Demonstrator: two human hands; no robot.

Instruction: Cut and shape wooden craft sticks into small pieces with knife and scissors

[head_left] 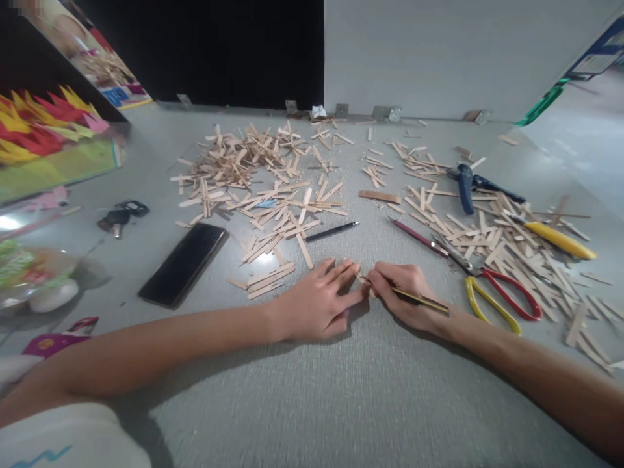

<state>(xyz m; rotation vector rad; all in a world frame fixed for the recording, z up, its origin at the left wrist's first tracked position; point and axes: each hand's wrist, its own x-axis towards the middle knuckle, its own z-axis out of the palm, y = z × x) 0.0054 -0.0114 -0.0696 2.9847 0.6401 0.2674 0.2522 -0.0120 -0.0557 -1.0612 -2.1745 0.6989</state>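
Observation:
My right hand (402,289) grips a dark pencil with yellow stripes (419,300), its tip pointing down and left. A small piece of wooden stick (361,277) lies at the pencil tip, mostly covered by fingers. My left hand (324,299) is palm down, its fingertips pinning that piece to the grey table (312,403). Just beyond my left hand are loose wooden sticks (268,279) and a black pen (332,231). To the right of my right hand lie pliers with one red and one yellow handle (507,296).
A large heap of wooden sticks (244,156) spreads at the back. More sticks at the right lie under a dark blue-handled tool (465,185) and a yellow-handled cutter (560,239). A maroon pen (419,235), a phone (185,265) and keys (121,216) also lie around.

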